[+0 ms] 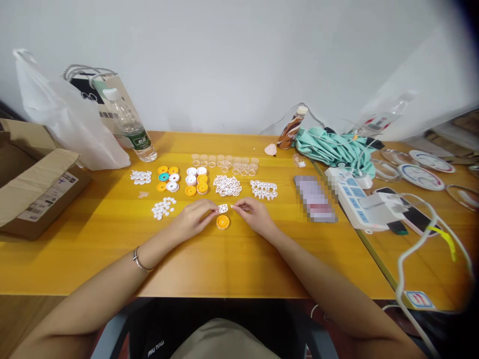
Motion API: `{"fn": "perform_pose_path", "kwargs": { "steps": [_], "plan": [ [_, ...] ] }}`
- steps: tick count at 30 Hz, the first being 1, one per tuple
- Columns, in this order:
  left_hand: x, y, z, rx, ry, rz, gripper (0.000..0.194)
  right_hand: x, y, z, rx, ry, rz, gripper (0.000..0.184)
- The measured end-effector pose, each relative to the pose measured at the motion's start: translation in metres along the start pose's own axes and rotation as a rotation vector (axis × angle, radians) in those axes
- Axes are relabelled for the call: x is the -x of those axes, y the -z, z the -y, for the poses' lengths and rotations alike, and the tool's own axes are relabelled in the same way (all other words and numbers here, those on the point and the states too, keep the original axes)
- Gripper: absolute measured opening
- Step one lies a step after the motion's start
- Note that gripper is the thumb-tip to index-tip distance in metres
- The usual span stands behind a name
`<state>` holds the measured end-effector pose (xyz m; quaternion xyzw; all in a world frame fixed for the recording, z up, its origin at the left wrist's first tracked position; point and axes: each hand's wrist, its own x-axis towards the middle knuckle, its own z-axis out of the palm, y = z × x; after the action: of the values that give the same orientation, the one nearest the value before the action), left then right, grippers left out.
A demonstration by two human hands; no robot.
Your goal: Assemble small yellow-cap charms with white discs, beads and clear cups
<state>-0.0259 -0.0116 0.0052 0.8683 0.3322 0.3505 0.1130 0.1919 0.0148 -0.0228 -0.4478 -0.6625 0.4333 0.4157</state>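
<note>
Reference is the round orange plastic piece [222, 222] on the yellow-brown wooden table [247, 264]. Just beyond it, the left hand [197, 217] pinches a flat white perforated plastic piece [223, 208]. To its right, the right hand [253, 215], apart from the left, pinches a tiny white part [232, 206], details indiscernible. Farther beyond it lie piled white openwork plastic pieces [227, 186].

Bright, even light covers most of the view, with soft glare on the bench [232, 264]. The right edge darkens and blurs, perhaps stretched by the lens; coarse mosaic squares cover the phone [315, 198].
</note>
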Motion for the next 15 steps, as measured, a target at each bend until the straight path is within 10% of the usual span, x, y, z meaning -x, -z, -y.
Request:
{"fn": "perform_pose_path", "kwargs": {
  "steps": [7, 15],
  "plan": [
    [0.000, -0.001, 0.000, -0.008, 0.011, 0.008, 0.011, -0.003, 0.006, 0.006, -0.725, -0.472, -0.067, 0.024],
    [-0.001, -0.001, 0.000, -0.025, -0.004, -0.003, 0.010, -0.002, 0.011, 0.012, -0.787, -0.458, -0.055, 0.033]
  ]
}}
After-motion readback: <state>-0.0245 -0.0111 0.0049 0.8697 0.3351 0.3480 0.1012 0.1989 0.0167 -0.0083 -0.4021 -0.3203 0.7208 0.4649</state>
